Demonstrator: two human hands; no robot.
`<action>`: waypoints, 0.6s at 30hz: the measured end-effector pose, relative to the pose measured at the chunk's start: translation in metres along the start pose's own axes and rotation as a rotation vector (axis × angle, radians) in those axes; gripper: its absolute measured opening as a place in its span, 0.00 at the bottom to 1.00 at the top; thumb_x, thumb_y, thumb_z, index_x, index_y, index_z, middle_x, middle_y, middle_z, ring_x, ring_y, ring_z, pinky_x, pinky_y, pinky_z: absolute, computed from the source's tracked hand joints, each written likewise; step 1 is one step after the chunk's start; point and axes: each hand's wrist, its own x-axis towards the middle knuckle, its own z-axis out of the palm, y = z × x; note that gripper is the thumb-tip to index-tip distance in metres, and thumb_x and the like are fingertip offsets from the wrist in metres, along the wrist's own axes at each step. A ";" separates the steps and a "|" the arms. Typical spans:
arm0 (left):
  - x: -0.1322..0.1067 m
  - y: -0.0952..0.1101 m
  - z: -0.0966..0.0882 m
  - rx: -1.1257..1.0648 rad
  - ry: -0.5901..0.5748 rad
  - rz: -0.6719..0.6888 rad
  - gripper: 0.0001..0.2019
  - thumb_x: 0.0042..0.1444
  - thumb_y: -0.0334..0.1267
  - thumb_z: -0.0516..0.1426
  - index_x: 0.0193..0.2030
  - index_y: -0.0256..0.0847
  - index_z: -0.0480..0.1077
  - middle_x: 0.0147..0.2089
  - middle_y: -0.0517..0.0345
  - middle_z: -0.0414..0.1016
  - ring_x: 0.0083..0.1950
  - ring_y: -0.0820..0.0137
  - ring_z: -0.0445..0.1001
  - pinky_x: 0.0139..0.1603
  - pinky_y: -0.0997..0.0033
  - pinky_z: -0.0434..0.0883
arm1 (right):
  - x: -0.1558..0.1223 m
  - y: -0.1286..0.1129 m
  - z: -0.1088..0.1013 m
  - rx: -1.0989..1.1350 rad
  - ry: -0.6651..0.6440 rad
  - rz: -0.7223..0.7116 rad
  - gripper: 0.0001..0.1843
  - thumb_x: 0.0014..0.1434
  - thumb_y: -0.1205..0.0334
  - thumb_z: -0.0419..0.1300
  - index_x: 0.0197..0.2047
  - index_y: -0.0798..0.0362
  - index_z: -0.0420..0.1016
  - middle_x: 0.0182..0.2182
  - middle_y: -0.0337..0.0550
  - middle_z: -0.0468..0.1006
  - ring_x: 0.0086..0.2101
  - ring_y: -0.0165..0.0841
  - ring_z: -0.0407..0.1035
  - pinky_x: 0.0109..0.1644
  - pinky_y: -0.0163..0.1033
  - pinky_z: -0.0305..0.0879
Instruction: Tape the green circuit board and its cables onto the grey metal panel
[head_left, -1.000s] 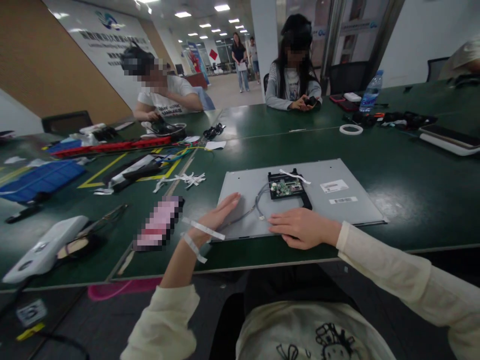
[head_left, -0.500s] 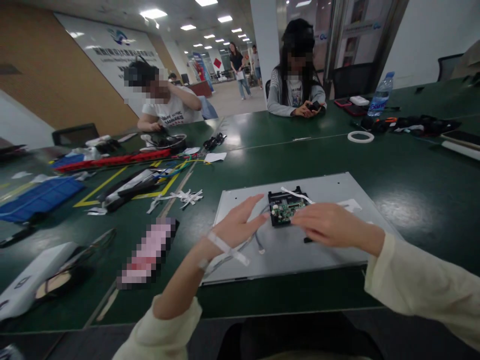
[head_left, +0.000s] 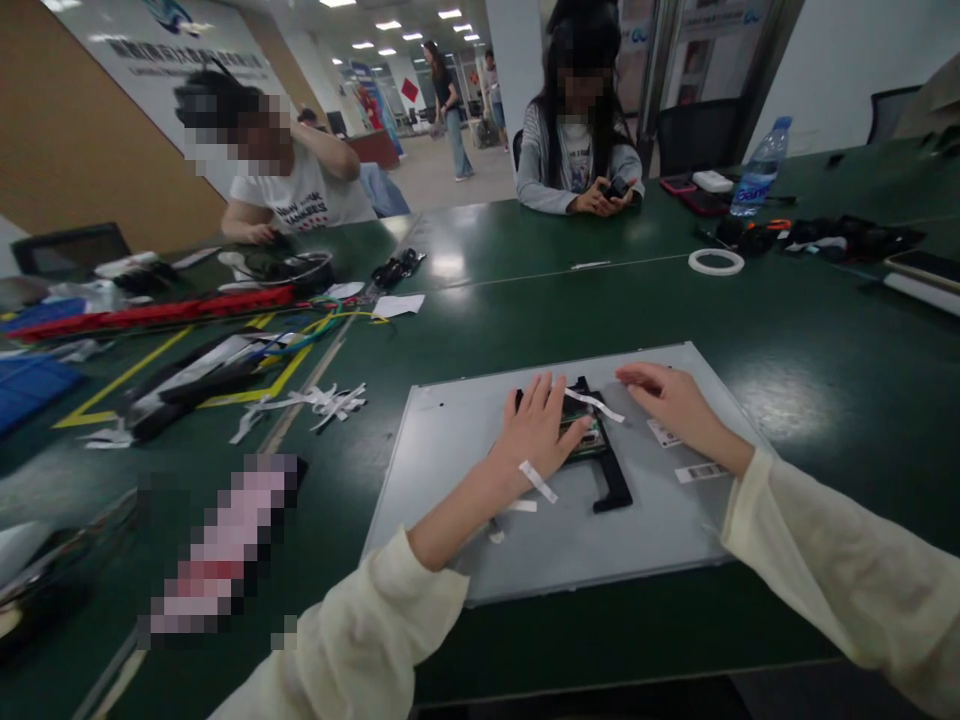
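Observation:
My left hand lies with fingers spread over a green circuit board in a black bracket, hiding much of both. A short white tape strip clings to its wrist. My right hand hovers over the panel just right of the bracket, fingers stretched out and holding nothing I can see. Another white strip crosses the bracket's upper part between the hands. Beneath everything is a flat grey panel, with a barcode label near my right wrist.
Left of the panel are a pile of white tape scraps and a blurred pink phone-shaped thing. A white tape ring and a water bottle stand farther back. Two people sit across the green table.
My left hand has moved right, from beside the circuit board to over it. My right hand has drawn off the board to the right and up. The view has shifted right.

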 end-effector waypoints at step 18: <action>0.000 -0.011 -0.002 -0.121 -0.048 0.030 0.33 0.62 0.55 0.40 0.69 0.41 0.42 0.72 0.51 0.42 0.71 0.58 0.44 0.66 0.43 0.44 | -0.011 -0.019 0.002 -0.188 -0.143 -0.277 0.18 0.57 0.73 0.51 0.49 0.51 0.72 0.47 0.44 0.75 0.47 0.34 0.69 0.53 0.44 0.66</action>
